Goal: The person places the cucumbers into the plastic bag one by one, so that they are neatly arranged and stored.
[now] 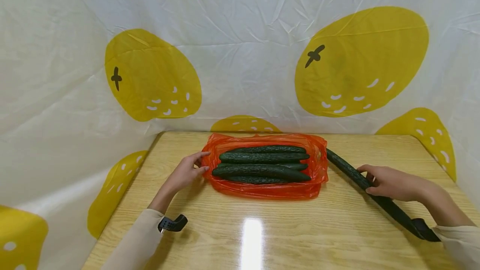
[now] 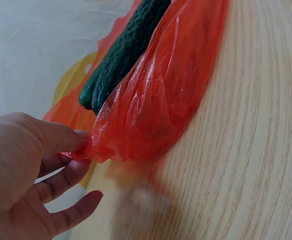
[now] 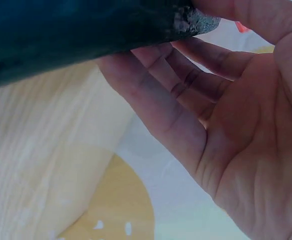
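Note:
Several dark green cucumbers (image 1: pixel 262 171) lie side by side in an opened red plastic bag (image 1: pixel 262 191) on the table. My left hand (image 1: pixel 185 173) is at the bag's left end; in the left wrist view its thumb and a finger pinch the edge of the red film (image 2: pixel 151 110). To the right of the bag, my right hand (image 1: pixel 393 182) holds one long cucumber (image 1: pixel 348 170) around its middle, thumb on one side and fingers on the other. That cucumber slants from the bag's right edge down toward the right wrist.
A light wooden table (image 1: pixel 300 228) carries everything. Behind it and along the sides hangs a white sheet (image 1: pixel 243 74) printed with large yellow fruit shapes. Each wrist bears a black camera mount, the left one (image 1: pixel 173 223) plainly seen.

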Tool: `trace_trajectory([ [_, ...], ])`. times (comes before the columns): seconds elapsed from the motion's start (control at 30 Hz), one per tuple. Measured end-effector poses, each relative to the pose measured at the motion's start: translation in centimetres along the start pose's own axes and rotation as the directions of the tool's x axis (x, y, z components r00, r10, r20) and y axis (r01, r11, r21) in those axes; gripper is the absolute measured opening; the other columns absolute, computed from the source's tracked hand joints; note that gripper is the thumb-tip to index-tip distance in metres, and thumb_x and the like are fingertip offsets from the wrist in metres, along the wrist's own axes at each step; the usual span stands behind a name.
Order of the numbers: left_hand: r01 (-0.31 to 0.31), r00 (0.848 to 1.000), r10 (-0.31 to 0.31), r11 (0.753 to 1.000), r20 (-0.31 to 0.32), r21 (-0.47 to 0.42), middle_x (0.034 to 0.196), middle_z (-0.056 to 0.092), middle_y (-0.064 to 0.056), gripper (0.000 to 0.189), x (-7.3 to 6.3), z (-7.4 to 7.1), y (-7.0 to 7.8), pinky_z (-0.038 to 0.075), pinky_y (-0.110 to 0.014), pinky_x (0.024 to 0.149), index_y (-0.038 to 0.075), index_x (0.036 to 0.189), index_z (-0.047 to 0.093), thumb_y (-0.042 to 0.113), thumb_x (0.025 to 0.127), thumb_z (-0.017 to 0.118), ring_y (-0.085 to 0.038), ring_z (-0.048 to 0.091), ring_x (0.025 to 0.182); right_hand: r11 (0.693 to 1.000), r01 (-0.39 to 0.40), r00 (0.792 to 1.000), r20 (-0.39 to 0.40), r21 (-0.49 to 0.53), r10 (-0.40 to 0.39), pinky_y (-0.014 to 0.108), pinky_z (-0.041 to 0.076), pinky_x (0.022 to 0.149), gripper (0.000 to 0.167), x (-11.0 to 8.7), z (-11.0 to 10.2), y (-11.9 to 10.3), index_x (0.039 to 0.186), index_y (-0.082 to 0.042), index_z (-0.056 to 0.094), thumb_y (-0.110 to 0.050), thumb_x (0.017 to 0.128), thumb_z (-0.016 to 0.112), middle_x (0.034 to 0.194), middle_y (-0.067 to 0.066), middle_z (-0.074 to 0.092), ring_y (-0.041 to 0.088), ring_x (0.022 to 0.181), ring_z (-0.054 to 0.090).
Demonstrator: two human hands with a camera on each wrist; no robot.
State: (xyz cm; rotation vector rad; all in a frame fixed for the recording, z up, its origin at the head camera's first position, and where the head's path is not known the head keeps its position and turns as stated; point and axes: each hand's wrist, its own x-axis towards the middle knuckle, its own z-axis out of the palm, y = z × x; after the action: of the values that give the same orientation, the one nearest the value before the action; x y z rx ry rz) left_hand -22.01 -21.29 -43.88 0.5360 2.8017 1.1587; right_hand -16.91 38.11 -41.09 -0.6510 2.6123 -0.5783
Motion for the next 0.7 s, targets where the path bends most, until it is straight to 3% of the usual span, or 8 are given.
trace_trajectory([
  [0.1,-0.001,1.000,0.001,1.000,0.000,-0.001,0.096,0.068,-0.006,0.051,0.0,0.0,0.1,0.050,-0.029,0.071,0.003,0.145,0.054,0.008,0.097,0.069,-0.021,0.061,0.089,1.000,-0.011,1.000,-0.019,-0.022,0.010,0.031,0.052,0.071,0.058,-0.3,-0.6,-0.1,0.133,0.014,0.048,-0.018,0.092,0.073,0.107,0.010,0.064,0.018,0.092,0.062],
  [0.3,0.001,1.000,-0.001,1.000,0.001,-0.005,0.097,0.067,-0.006,0.051,-0.1,0.0,0.2,0.049,-0.030,0.069,0.002,0.145,0.053,0.007,0.097,0.069,-0.021,0.061,0.090,0.998,0.062,0.995,-0.077,0.009,-0.061,0.028,0.050,0.068,0.046,-0.9,-1.7,-0.3,0.129,0.005,0.046,-0.015,0.095,0.071,0.105,0.007,0.060,0.004,0.087,0.056],
  [0.47,0.001,1.000,-0.001,1.000,0.001,-0.001,0.096,0.067,-0.006,0.051,-0.1,0.0,0.2,0.049,-0.029,0.069,0.002,0.145,0.054,0.007,0.096,0.069,-0.021,0.061,0.089,0.995,0.090,0.989,-0.122,0.030,-0.086,0.027,0.052,0.070,0.046,-0.8,-2.5,-0.8,0.129,0.001,0.045,-0.016,0.095,0.072,0.107,0.006,0.059,0.002,0.091,0.056],
  [0.7,-0.005,1.000,0.005,1.000,-0.002,0.004,0.096,0.067,-0.005,0.051,0.0,0.0,0.0,0.049,-0.029,0.068,0.002,0.146,0.053,0.007,0.097,0.068,-0.020,0.061,0.089,0.984,0.175,0.956,-0.232,-0.037,-0.179,0.026,0.052,0.071,0.043,-0.2,-3.5,-2.0,0.127,-0.006,0.050,-0.014,0.093,0.074,0.109,0.001,0.060,0.001,0.092,0.056],
])
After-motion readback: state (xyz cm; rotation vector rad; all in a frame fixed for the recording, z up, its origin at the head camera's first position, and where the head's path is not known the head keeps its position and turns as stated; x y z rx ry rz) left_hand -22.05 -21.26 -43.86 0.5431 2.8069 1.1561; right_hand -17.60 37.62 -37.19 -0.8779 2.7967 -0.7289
